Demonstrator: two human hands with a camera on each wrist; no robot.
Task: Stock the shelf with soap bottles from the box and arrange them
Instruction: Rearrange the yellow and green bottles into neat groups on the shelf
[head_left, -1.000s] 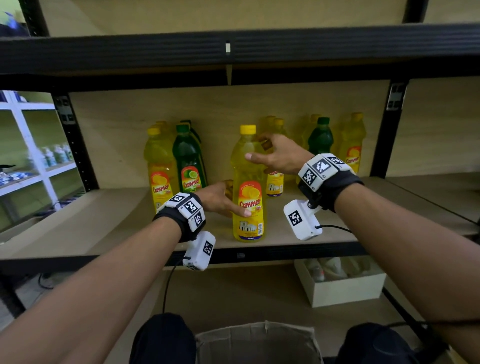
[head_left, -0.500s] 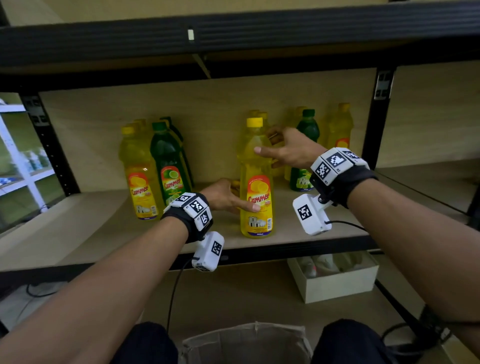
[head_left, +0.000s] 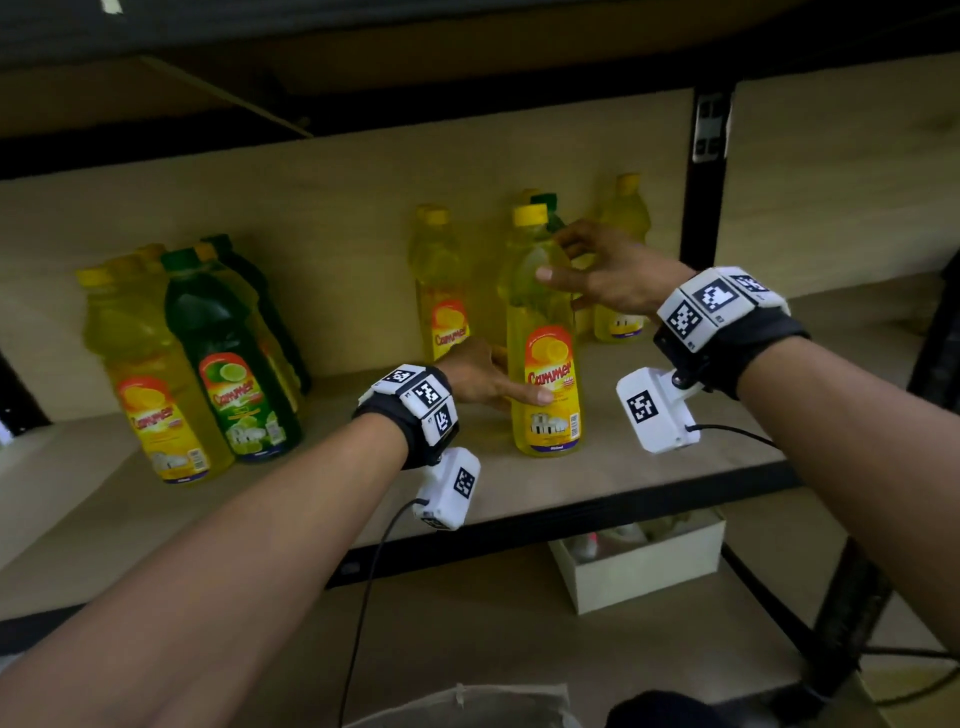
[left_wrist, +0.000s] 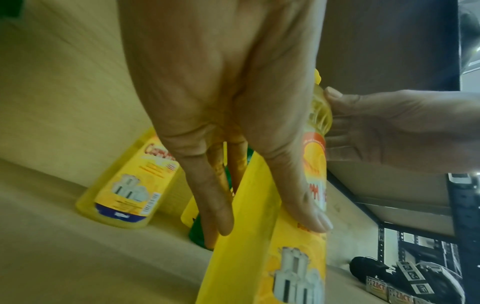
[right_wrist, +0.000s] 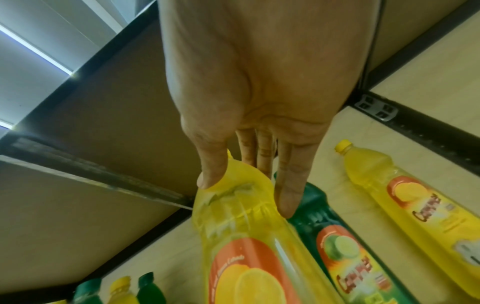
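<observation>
A yellow soap bottle (head_left: 545, 364) stands upright near the front of the wooden shelf (head_left: 649, 467). My left hand (head_left: 511, 384) holds its lower body, thumb across the label and fingers behind it (left_wrist: 270, 226). My right hand (head_left: 556, 257) grips its shoulder just under the yellow cap, thumb in front and fingers behind (right_wrist: 246, 195). Directly behind it stands a green bottle (right_wrist: 337, 246), mostly hidden in the head view. More yellow bottles stand at the back, one to the left (head_left: 441, 291) and one to the right (head_left: 623, 234).
At the shelf's left stands a cluster of yellow (head_left: 150, 384) and green bottles (head_left: 228, 358). A black upright post (head_left: 701, 208) bounds the bay on the right. A white box (head_left: 644, 566) sits on the lower shelf, and a cardboard box (head_left: 467, 706) lies below my arms.
The held yellow bottle has shifted right along the shelf and now stands in front of the green bottle. Both hands kept their hold. My view has moved closer and lower.
</observation>
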